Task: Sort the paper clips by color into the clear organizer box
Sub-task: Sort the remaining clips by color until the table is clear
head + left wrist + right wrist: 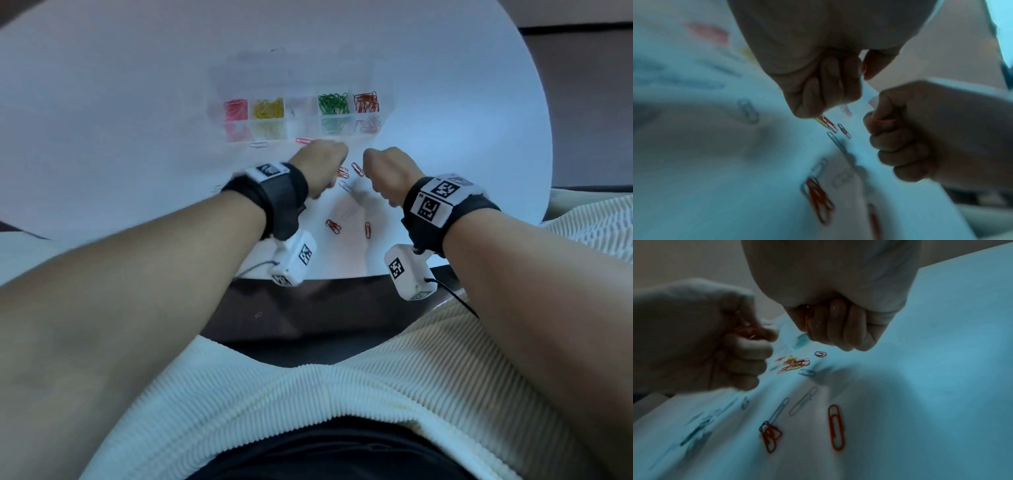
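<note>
No brand or readable writing is visible; the black wrist bands (274, 195) carry only black-and-white square code tags.

The clear organizer box (301, 116) sits on the white table (102, 120), beyond both hands. Five compartments in one row can be made out: pink clips (235, 109), yellow clips (268, 108), a pale, near-colourless lot, green clips (333, 102) and red clips (365, 101).

Left hand (320, 164): fingers curled, pinching what appear to be red clips (748, 330); number not determinable.
Right hand (388, 173): fist closed round an orange-red clip (807, 319), seen between thumb and fingers.

Loose on the table: one orange clip (836, 426), one tangled red cluster (769, 437), a mixed red-and-yellow heap (794, 364) between the hands, several pale blue clips (777, 410); blur prevents an exact count.
</note>
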Available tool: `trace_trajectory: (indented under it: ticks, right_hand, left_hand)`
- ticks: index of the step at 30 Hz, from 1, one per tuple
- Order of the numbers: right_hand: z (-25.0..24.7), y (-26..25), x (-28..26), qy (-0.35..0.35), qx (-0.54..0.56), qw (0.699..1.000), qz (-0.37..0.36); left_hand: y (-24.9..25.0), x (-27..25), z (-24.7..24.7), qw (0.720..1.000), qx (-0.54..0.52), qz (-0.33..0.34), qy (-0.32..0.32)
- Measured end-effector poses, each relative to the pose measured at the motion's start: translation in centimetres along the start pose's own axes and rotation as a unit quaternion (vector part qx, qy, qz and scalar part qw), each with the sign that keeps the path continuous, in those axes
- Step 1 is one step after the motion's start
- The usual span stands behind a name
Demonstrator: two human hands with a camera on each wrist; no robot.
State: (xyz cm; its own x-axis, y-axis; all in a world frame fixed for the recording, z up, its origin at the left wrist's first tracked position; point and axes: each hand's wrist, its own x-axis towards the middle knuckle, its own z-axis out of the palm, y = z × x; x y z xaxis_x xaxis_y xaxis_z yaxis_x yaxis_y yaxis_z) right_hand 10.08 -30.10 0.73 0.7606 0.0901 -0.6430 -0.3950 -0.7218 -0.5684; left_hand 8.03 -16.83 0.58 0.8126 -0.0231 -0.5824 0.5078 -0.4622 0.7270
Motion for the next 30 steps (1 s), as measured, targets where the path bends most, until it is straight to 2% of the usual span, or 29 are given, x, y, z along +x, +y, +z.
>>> trace_trajectory:
  ticks: [2,3,7,11,13,15,17,20,23,26,30]
  right_hand:
    - [0.0,0.1,-0.5,-0.021,0.070,0.997,0.025]
    - [0.1,0.0,-0.7,-0.036,0.104,0.993,0.033]
    - [1.1,-1.4,-1.5,-0.090,0.215,0.972,0.026]
    - [2.7,-4.4,-2.1,-0.104,0.284,0.953,-0.006]
    - [3.8,-6.2,-2.0,-0.091,0.305,0.948,-0.009]
    - [5.0,-7.8,-1.9,-0.063,0.301,0.951,0.002]
    - [6.0,-9.2,-1.6,-0.036,0.262,0.964,0.011]
    - [6.9,-11.5,-1.6,-0.006,0.151,0.988,-0.017]
    - [7.4,-13.1,-1.0,0.030,0.112,0.993,-0.034]
    - [7.4,-14.4,-0.2,0.030,0.191,0.981,-0.011]
    - [7.4,-16.5,0.1,0.004,0.324,0.946,-0.020]
  left_hand:
    - [-1.2,-1.3,0.1,0.981,-0.180,-0.065,-0.018]
    - [-1.8,-1.9,0.1,0.969,-0.233,-0.079,-0.013]
    - [-2.8,-3.2,-0.5,0.942,-0.327,-0.059,0.043]
    - [-1.8,-4.1,-3.4,0.915,-0.395,-0.030,0.074]
    - [-1.1,-4.3,-5.6,0.913,-0.400,-0.014,0.076]
    - [-0.7,-4.2,-7.9,0.924,-0.372,-0.015,0.090]
    - [-0.7,-3.9,-10.2,0.933,-0.338,-0.031,0.122]
    - [-1.8,-3.2,-12.8,0.932,-0.310,-0.052,0.179]
    - [-3.0,-2.6,-14.2,0.924,-0.325,-0.078,0.186]
    - [-3.5,-2.1,-15.3,0.918,-0.344,-0.097,0.173]
    - [-2.7,-1.5,-16.7,0.905,-0.364,-0.077,0.204]
